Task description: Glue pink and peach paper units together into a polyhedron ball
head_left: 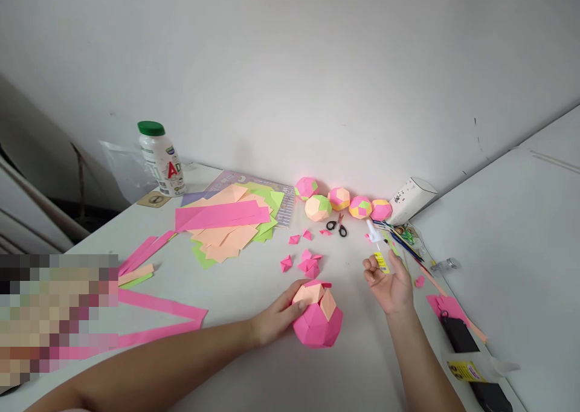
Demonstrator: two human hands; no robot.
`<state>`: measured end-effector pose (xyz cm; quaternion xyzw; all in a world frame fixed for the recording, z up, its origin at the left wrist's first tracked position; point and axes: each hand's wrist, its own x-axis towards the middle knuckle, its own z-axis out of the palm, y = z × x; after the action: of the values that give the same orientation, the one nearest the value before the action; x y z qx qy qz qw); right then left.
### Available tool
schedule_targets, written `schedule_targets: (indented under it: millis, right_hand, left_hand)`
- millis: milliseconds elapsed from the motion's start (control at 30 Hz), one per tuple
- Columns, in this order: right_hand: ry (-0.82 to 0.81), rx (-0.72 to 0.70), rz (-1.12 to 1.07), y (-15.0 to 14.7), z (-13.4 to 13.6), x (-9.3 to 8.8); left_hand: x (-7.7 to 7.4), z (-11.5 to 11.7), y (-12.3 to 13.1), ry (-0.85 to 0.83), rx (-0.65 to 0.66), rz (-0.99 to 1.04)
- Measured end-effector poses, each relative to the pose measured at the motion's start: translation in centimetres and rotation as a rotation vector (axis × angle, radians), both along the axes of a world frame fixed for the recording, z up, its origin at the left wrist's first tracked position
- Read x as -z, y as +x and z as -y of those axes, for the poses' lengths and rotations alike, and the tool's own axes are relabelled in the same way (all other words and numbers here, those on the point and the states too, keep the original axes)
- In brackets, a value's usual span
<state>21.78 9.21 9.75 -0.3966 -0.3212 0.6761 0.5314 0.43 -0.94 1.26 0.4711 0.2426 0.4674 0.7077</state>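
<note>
My left hand (pixel 278 316) grips a paper ball (pixel 318 324) made of pink and peach folded pieces, its thumb on a peach face. A gap with loose flaps shows near the ball's top. My right hand (pixel 392 284) holds a small glue bottle (pixel 381 260) upright, with a yellow label and a white nozzle pointing up. Beyond the ball lie several folded pink paper pieces (pixel 310 264). Black-handled scissors (pixel 337 226) rest behind them.
Several finished paper balls (pixel 318 208) line the wall beside a white cylinder (pixel 412 200). Paper sheets (pixel 222 218) are stacked on the left, near a white bottle (pixel 162 161) with a green cap. Pink strips (pixel 163 306) lie in front. Another glue bottle (pixel 473 368) and a black case (pixel 455 333) are at right.
</note>
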Motion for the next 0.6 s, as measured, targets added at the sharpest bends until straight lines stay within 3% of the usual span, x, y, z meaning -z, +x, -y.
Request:
schedule_targets:
  millis: [167, 300, 467, 600]
  right_hand:
    - [0.159, -0.045, 0.293, 3.2, -0.1, 4.9]
    - [0.372, -0.033, 0.784, 3.5, -0.8, 8.1]
    - [0.364, -0.103, 0.918, 3.2, -1.2, 9.6]
    - [0.362, -0.093, 1.072, 4.0, -1.0, 9.2]
  left_hand:
    - [-0.3, 0.1, -0.1, -0.046, -0.005, -0.028]
    - [-0.6, 0.4, -0.1, -0.023, -0.007, -0.069]
    - [-0.5, 0.7, 0.2, 0.027, -0.014, -0.134]
    - [-0.1, 0.9, 0.5, 0.113, -0.036, -0.174]
